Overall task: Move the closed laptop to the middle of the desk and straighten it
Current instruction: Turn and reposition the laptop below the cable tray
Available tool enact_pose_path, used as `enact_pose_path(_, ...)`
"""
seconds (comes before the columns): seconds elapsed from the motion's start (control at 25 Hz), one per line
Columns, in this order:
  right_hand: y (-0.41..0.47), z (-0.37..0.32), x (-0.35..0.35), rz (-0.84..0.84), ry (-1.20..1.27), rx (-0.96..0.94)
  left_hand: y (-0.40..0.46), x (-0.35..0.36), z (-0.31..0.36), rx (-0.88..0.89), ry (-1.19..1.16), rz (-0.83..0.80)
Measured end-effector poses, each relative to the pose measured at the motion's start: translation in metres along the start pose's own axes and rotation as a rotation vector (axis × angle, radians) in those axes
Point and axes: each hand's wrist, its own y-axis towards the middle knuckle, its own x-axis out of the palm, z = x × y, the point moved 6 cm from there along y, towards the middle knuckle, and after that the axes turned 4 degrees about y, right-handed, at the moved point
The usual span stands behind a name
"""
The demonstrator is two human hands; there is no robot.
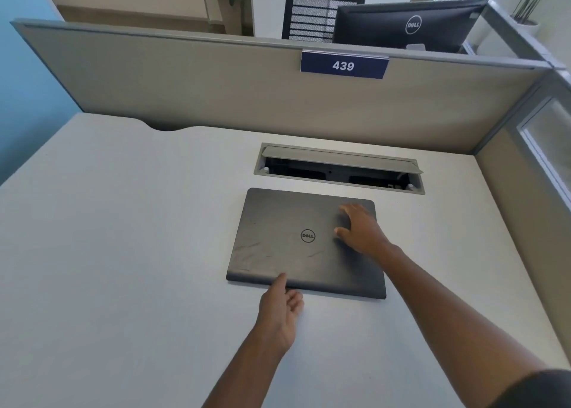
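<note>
A closed dark grey laptop [278, 247] with a round logo on its lid lies flat on the white desk [123, 253], a little right of the desk's middle and slightly turned. My right hand [360, 230] rests flat on the lid's far right part, fingers spread. My left hand [279, 309] is at the laptop's near edge, its index finger touching that edge, the other fingers loosely curled. Neither hand wraps around the laptop.
Just behind the laptop is an open cable tray [340, 170] set into the desk. A beige partition [247, 92] with a blue "439" sign [343, 65] walls the back and right. Beyond it stand a monitor [408, 26] and a chair [309, 12].
</note>
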Motion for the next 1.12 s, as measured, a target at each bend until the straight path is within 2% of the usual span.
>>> enact_pose_path(0.12,0.025,-0.005,0.0,-0.049,-0.073,-0.022,0.004,0.008,0.002,-0.066,-0.13,-0.029)
enact_pose_path(0.36,0.054,-0.002,0.001,-0.107,-0.164,-0.039,0.018,0.01,0.003,-0.06,-0.179,0.018)
enact_pose_path(0.6,0.075,-0.008,0.005,-0.207,-0.262,-0.021,0.023,0.01,0.003,-0.036,-0.129,0.058)
enact_pose_path(0.72,0.086,-0.017,0.007,-0.272,-0.234,-0.03,0.024,0.01,0.002,-0.008,-0.071,0.084)
enact_pose_path(1.12,0.096,-0.021,0.016,-0.251,-0.331,-0.014,0.032,0.008,-0.001,0.002,-0.043,0.11)
